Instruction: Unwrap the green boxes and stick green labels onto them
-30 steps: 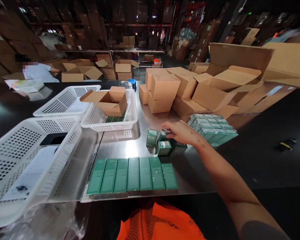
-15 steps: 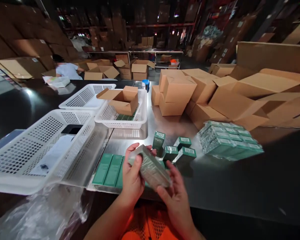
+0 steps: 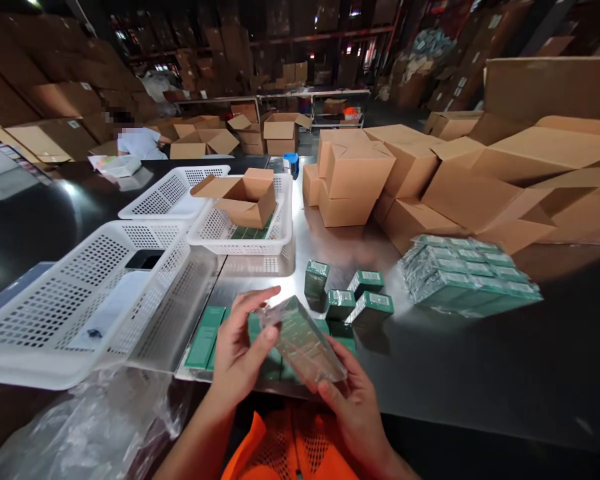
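Observation:
A small green box in clear plastic film point(image 3: 310, 347) is tilted up in front of my body. Its lower end rests in my right hand point(image 3: 353, 393), thumb on the near side and fingers behind. My left hand point(image 3: 243, 343) is spread at the box's upper left end, thumb close to the loose film and fingers stretched above it. Behind my hands, a row of flat green boxes point(image 3: 206, 337) lies on the metal table, partly hidden. Several small green boxes stand just beyond, one of them a lone upright box point(image 3: 316, 280).
A film-wrapped block of green boxes point(image 3: 473, 277) sits at right. White baskets stand at left, one near basket point(image 3: 175, 267) with a phone, another bearing an open carton point(image 3: 253, 200). Brown cartons point(image 3: 357, 173) are stacked behind. Crumpled plastic point(image 3: 95, 427) hangs front left; a person point(image 3: 139, 142) is beyond.
My left hand has loosened and shifted left off the wrapped box, its fingers spreading. My right hand keeps hold of the box, which now shows more of its green face.

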Demonstrator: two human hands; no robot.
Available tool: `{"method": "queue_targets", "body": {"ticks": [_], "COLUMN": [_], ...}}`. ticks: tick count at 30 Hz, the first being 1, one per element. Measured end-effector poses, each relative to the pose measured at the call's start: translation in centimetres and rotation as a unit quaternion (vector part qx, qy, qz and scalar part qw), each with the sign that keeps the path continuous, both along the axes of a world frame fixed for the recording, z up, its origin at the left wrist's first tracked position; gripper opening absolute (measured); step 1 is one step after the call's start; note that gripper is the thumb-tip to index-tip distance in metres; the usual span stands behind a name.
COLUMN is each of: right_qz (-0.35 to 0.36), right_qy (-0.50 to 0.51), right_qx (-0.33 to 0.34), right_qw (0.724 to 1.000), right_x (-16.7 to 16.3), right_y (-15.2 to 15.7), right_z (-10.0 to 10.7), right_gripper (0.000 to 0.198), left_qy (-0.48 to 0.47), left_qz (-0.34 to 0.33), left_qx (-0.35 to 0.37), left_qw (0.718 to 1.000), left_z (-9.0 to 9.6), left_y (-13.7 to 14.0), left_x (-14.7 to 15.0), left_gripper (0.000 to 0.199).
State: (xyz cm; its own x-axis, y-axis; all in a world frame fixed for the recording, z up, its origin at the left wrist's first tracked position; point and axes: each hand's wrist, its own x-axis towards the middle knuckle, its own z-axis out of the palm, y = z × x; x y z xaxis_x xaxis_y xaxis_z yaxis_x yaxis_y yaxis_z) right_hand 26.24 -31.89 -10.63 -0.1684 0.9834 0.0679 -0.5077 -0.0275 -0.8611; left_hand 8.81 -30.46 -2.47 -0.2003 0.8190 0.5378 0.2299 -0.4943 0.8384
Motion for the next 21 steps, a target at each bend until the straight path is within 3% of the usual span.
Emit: {"method": "queue_targets", "body": {"ticks": [3,6,9,13,16,21], "right_qz": [0.016,0.004,0.016,0.041,0.022,0.025], "right_qy": [-0.018,-0.032,-0.022,-0.015,-0.047,-0.089], "right_qx": [-0.021,-0.043,-0.040,-0.035,-0.006,0.068], "right_qw": [0.999,0.999,0.999,0.998,0.999,0.993], "right_x": [0.3,0.8,1.4,2.5,3.3,4.5], "right_y": [0.0,-0.5,-1.0,-0.9,-0.3,0.5], "right_z": [-0.8,-2.2,-3.0,-1.9,-0.4,1.1], "right_gripper": [0.049,0.050,0.049,0.046,0.042,0.037], "left_qy": [0.185,0.272,0.318,0.326,0.326,0.180], "left_qz": [0.061,0.136,0.158,0.110,0.064,-0.075], "left_qx": [0.001,0.031,0.033,0.045,0.065,-0.057], "left_qw": [0.981,0.952,0.934,0.938,0.941,0.979], "left_z": [1.9,3.0,3.7,5.1,6.5,7.4], "left_y": [0.0,0.1,0.2,0.6,0.7,0.7], "left_x": [-1.6,-2.2,-2.4,-2.6,-3.0,-3.9], "left_gripper": [0.002,0.020,0.026,0.023,0.019,0.025]}}
